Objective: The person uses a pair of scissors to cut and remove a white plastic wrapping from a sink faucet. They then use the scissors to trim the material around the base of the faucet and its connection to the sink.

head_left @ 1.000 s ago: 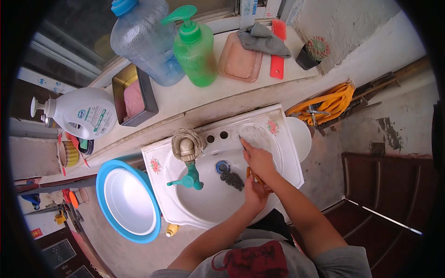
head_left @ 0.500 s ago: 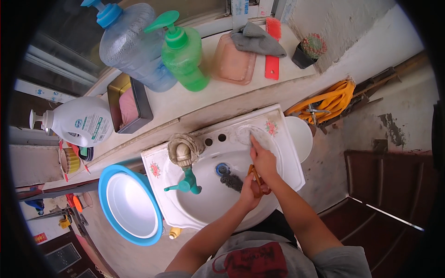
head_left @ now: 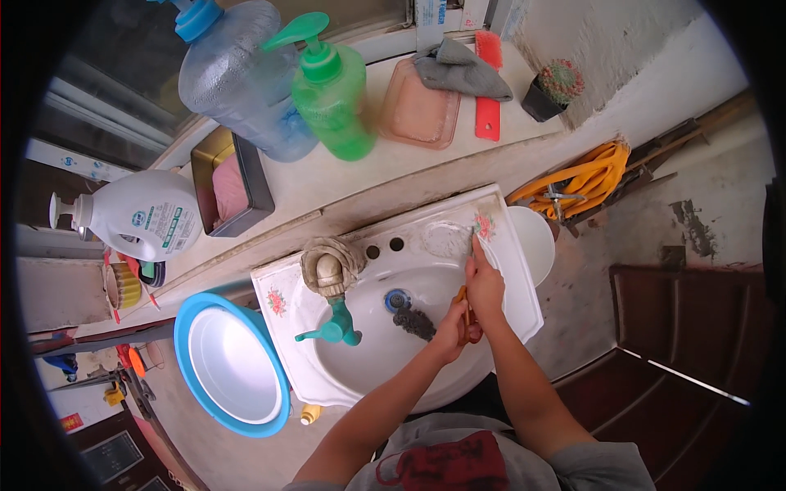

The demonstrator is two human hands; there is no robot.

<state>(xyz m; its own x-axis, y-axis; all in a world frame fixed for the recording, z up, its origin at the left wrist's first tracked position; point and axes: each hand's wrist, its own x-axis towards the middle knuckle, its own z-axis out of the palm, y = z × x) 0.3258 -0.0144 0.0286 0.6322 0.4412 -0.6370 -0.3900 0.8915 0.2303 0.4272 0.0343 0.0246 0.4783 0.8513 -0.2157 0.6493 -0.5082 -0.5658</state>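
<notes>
Over the right part of the white washbasin [head_left: 368, 360], my left hand [head_left: 450, 334] is closed around an orange-handled tool [head_left: 464, 304]; its working end is hidden. A dark grey, fuzzy scrubber [head_left: 415, 324] sticks out beside my left fingers toward the blue-ringed drain [head_left: 397, 301]. Whether scrubber and handle are one piece, I cannot tell. Right beside the orange handle is my right hand [head_left: 485, 288]. Its index finger stretches toward the printed flower [head_left: 483, 225] at the basin's back right corner, by the soap hollow [head_left: 444, 239]; the other fingers are curled and partly hidden.
A green tap [head_left: 334, 330] on a wrapped pipe reaches over the basin's left side. Left of it is a blue basin [head_left: 192, 385] holding a white one. The ledge behind carries a green pump bottle [head_left: 332, 106], a pink tray [head_left: 422, 114], and a potted cactus [head_left: 550, 90].
My right hand has moved a little right, its index fingertip passing from the soap hollow to the printed flower. My left hand has shifted slightly right with the orange handle. The view has shifted slightly.
</notes>
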